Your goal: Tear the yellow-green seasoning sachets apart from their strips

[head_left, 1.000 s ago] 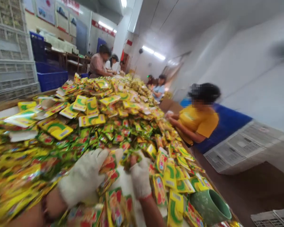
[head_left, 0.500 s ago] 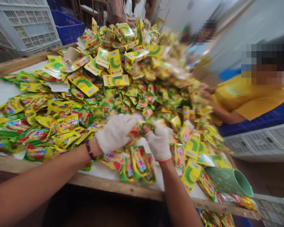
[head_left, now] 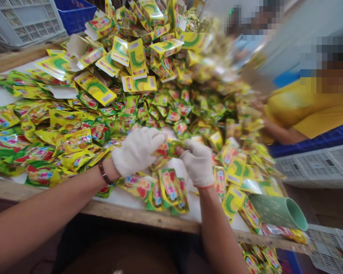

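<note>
My left hand (head_left: pixel 138 150), in a white knit glove, is closed on one end of a small green, yellow and red candy packet (head_left: pixel 170 148). My right hand (head_left: pixel 197 160), gloved with the fingertips bare, pinches the packet's other end. Part of the packet is hidden by the fingers. Just below my hands, several larger candy packets (head_left: pixel 169 185) overlap on the white tabletop (head_left: pixel 194 201). Small wrapped packets (head_left: pixel 180 108) lie heaped beyond my hands. To the left spread many flat packets (head_left: pixel 74 142), and yellow cartons (head_left: pixel 94 88) are piled behind them.
A green flowered cup (head_left: pixel 277 209) lies on its side at the right front corner. The table's wooden edge (head_left: pixel 148 220) runs before me. Crates stand around: a white crate (head_left: pixel 31 21) and a blue crate (head_left: pixel 76 15) at back left. A person in yellow (head_left: pixel 311 110) is at the right.
The camera has tipped down a little, so the table sits higher in view. Both hands keep hold of the same packet, with my right hand slightly farther right.
</note>
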Motion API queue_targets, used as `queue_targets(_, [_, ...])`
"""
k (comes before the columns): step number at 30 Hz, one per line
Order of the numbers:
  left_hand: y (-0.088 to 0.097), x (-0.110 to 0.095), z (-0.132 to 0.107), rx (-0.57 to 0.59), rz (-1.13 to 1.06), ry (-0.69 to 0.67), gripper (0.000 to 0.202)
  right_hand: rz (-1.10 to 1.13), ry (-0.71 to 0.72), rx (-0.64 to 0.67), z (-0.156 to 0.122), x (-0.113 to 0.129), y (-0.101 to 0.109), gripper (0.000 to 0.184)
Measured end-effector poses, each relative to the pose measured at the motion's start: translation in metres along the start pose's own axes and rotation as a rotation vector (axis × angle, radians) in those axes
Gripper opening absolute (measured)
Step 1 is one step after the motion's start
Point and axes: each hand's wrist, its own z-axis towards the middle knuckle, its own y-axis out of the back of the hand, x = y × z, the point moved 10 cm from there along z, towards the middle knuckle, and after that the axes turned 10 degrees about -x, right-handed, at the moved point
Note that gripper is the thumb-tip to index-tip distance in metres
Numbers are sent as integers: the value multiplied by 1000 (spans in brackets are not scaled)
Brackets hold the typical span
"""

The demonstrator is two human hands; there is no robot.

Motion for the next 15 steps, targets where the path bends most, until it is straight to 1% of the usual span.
queue_targets(4, [-1, -9, 0, 17, 14, -50, 35, -151, 117, -70, -2, 13, 5, 19])
queue_targets(6, [-1, -11, 0, 8, 0, -44, 34, -128, 169, -59, -4, 20, 0, 18])
queue_targets(7, [-2, -10, 0, 6, -11, -31, 35, -75, 159, -34, -5, 20, -4, 15])
queue_targets(9, [-2, -6, 0, 6, -27, 16, 38, 66, 56, -1, -5, 12, -7, 13])
queue_targets(12, [1, 4, 1, -3, -26, 97, 45, 227, -170, -43, -8, -7, 0, 25])
queue_targets(13, [3, 6, 1, -8, -26, 112, 46, 264, -225, -33, -10, -10, 0, 29])
queue_targets(15, [5, 8, 0, -21, -36, 128, 46, 347, -303, 72, -16, -12, -9, 36])
